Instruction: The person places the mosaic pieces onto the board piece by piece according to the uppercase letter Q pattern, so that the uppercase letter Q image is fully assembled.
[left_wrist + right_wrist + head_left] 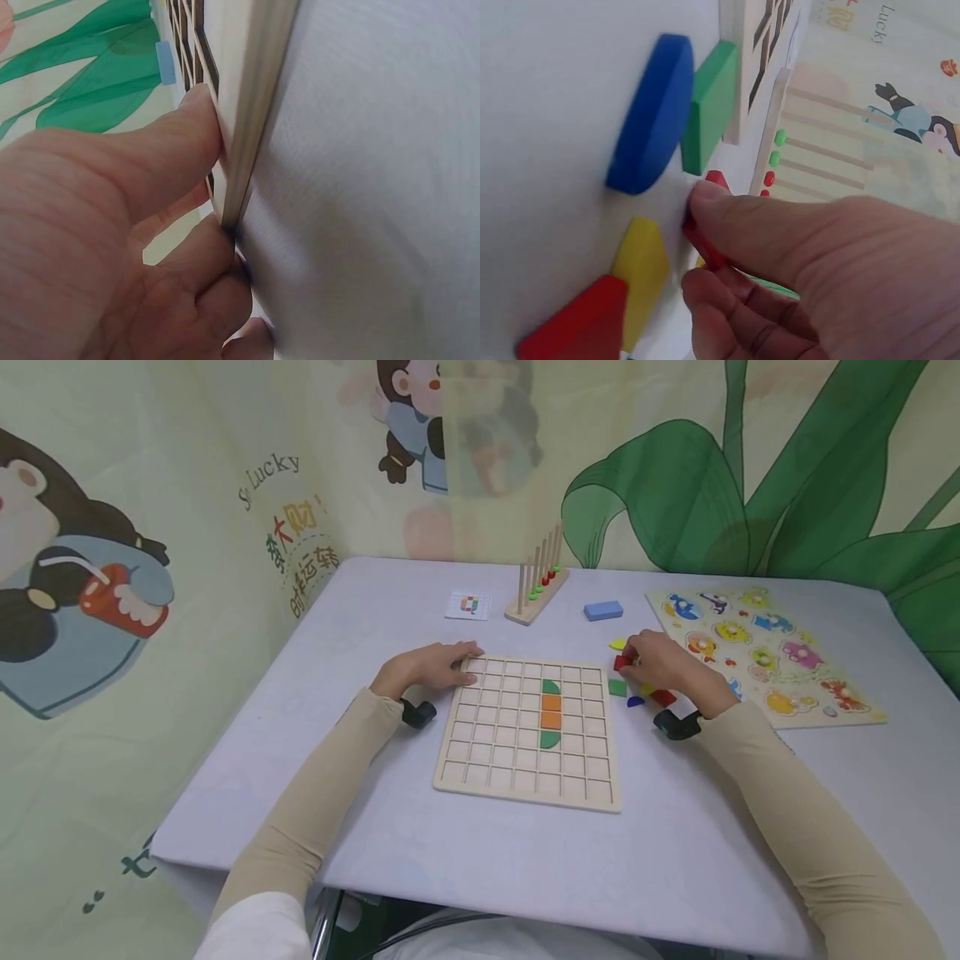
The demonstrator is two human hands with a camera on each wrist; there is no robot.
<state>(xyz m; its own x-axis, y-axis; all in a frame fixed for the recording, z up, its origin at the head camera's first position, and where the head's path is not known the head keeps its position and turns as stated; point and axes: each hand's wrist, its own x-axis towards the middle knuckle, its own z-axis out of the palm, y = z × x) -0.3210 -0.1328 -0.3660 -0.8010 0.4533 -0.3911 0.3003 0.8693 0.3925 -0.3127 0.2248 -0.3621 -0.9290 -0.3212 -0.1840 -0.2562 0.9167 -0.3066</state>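
Observation:
A wooden grid board (495, 727) lies on the table. My left hand (431, 667) holds its far left corner, with the thumb (169, 146) on the board's edge and fingers bent around the corner. Two orange squares (551, 711) stand in one column of the board, between two green rounded pieces (551, 740). Right of the board, my right hand (660, 662) pinches a red piece (703, 244) between thumb and fingers, low over the table. Around it lie a blue half-round piece (652, 112), a green square (711, 109), a yellow piece (643, 274) and another red piece (581, 322).
Behind the board are a small pattern card (468, 605), a peg stand with red and green beads (525, 610) and a blue block (603, 611). An animal picture puzzle board (757, 652) lies at the right. A printed curtain (480, 527) hangs behind the table.

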